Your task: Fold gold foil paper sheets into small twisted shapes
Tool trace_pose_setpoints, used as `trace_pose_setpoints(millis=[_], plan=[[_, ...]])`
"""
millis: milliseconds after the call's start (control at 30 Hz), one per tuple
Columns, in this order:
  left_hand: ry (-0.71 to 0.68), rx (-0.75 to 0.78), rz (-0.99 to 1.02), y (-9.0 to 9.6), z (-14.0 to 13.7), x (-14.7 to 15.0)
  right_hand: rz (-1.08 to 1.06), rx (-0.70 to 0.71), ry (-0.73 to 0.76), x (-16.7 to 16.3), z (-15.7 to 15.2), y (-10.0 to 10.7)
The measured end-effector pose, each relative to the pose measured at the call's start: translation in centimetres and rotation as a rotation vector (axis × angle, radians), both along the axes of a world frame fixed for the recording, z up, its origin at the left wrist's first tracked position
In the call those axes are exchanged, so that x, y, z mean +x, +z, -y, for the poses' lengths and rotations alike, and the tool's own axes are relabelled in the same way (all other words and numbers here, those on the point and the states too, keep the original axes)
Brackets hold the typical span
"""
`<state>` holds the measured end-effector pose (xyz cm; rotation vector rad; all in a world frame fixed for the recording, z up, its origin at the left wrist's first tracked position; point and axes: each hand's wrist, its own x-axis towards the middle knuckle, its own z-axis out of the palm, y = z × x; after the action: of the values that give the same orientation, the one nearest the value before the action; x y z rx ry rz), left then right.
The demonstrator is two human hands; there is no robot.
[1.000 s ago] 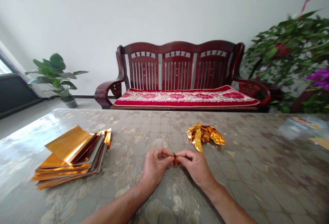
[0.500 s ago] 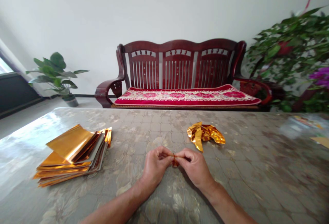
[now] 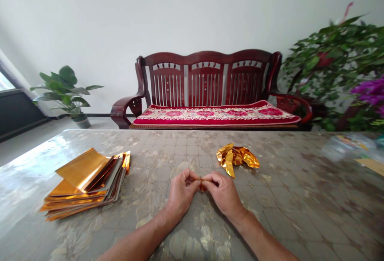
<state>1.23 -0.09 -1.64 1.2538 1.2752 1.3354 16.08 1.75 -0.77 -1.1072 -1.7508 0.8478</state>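
Between my two hands, low over the table, is a small piece of orange-gold foil paper [image 3: 203,188], mostly covered by the fingers. My left hand [image 3: 183,191] pinches its left side between thumb and forefinger. The right side is gripped the same way by my right hand [image 3: 223,193]. Just beyond the right hand lies a crumpled or folded piece of gold foil [image 3: 237,158]. Off to the left, a loose stack of gold foil sheets [image 3: 82,183] rests on the table, some with grey backs showing.
The table [image 3: 168,229] has a patterned, glossy cover. Clear plastic packaging [image 3: 345,148] and a tan card [image 3: 372,166] lie at its right. Behind stands a dark red wooden bench [image 3: 207,81] with a red floral cushion [image 3: 216,116]. Potted plants [image 3: 64,89] flank it.
The camera view has shifted slightly. Both hands keep their pinch on the small foil piece, with barely any movement of the fingers. The stack and the crumpled foil stay in place.
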Motion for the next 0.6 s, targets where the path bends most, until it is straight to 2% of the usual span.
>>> trace_pose_setpoints(millis=[200,467,600], plan=[[0.024,0.057,0.003,0.5,-0.2,-0.1,-0.134,-0.147,0.024,0.2,-1.0,-0.7],[-0.074,0.086,-0.370,0.8,-0.4,-1.1,-0.268,-0.211,0.001,0.2,-0.7,-0.6],[-0.117,0.085,-0.366,1.4,-0.2,-1.0,-0.310,-0.229,0.005,0.0,-0.8,-0.7]])
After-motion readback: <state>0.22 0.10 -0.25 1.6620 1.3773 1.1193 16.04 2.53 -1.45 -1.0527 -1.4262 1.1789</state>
